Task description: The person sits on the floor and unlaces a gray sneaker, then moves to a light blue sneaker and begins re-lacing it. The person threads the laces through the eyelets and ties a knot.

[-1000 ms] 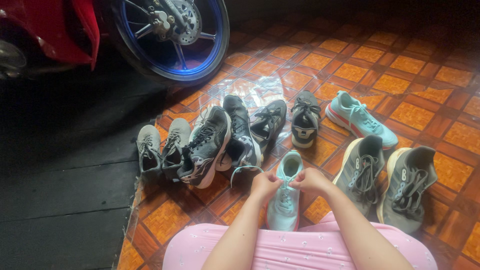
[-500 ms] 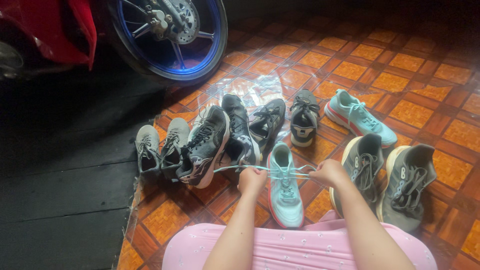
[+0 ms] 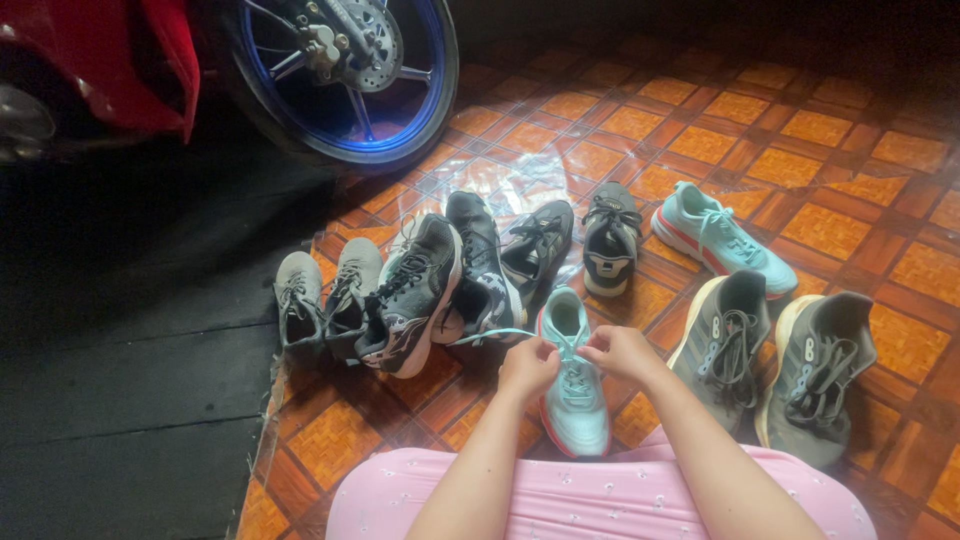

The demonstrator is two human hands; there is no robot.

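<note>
Orange patterned floor mat (image 3: 700, 140) at frame centre carries scattered shoes, where the left hand (image 3: 528, 366) and right hand (image 3: 620, 352) each pinch a lace end (image 3: 490, 335) of the mint sneaker (image 3: 572, 385), keeping it taut.

A home entryway or parking porch: a motorbike wheel (image 3: 345, 70) far left, sneakers (image 3: 480, 270) scattered over the orange patterned floor (image 3: 800, 130).

Ten sneakers (image 3: 575, 385), one motorbike wheel (image 3: 345, 70), two hands (image 3: 528, 365)
</note>
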